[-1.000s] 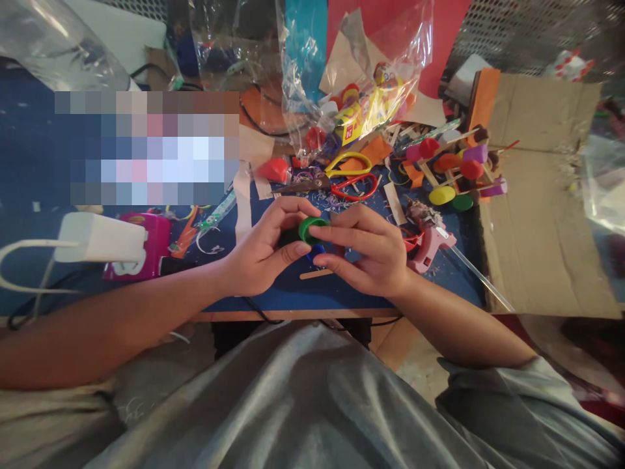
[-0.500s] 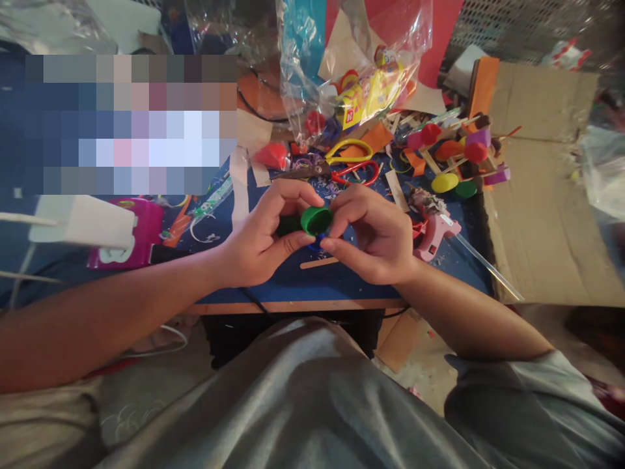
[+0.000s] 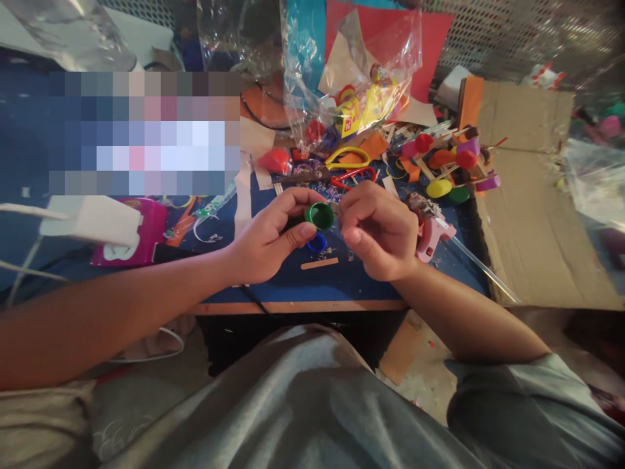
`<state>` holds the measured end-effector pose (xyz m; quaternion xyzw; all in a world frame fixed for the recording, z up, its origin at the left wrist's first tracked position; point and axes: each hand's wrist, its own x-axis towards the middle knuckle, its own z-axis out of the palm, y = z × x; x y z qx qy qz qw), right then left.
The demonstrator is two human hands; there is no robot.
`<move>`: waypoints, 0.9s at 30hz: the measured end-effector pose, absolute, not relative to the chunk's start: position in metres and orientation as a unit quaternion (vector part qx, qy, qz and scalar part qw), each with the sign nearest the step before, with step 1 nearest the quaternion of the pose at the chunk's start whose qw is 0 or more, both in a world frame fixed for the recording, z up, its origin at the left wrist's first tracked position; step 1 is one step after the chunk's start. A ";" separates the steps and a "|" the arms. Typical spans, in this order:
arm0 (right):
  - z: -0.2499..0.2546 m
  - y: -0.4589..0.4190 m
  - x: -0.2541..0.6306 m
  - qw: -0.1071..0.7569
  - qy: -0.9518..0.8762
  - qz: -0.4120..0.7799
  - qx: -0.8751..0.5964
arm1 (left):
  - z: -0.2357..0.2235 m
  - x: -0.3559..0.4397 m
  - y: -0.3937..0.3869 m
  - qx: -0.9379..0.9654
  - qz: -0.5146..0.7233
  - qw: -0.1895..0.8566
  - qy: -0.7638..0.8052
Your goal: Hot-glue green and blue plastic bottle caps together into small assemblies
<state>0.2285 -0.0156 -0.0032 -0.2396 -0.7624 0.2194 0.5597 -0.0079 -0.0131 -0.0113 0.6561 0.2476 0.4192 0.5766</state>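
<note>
My left hand [image 3: 266, 238] pinches a green bottle cap [image 3: 319, 214] between thumb and fingers, its hollow side turned toward me. My right hand [image 3: 378, 228] is curled just right of the cap, fingertips close to its rim; what they hold, if anything, is hidden. A blue cap [image 3: 316, 243] lies on the blue table [image 3: 342, 286] right below the green one. A wooden stick [image 3: 319, 263] lies a little nearer to me.
A pink glue gun [image 3: 432, 231] lies right of my right hand. Behind are scissors with yellow and red handles [image 3: 349, 166], a stick-and-cap model [image 3: 449, 163], plastic bags, and cardboard [image 3: 532, 215] at right. A white charger [image 3: 92, 220] and pink box [image 3: 146, 231] sit left.
My right hand's fingers have curled in and drawn slightly back from the green cap. The cap has turned so its hollow faces me, uncovering the blue cap below.
</note>
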 end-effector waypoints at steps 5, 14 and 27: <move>-0.007 -0.014 0.230 0.531 -0.731 0.278 -0.327 | -0.019 -0.012 -0.009 0.686 0.436 0.533 0.235; -0.005 -0.019 0.226 0.539 -0.705 0.279 -0.366 | -0.027 -0.011 -0.010 0.774 0.461 0.378 0.216; 0.009 -0.013 0.225 0.519 -0.668 0.392 -0.361 | -0.029 -0.014 -0.009 0.787 0.444 0.319 0.286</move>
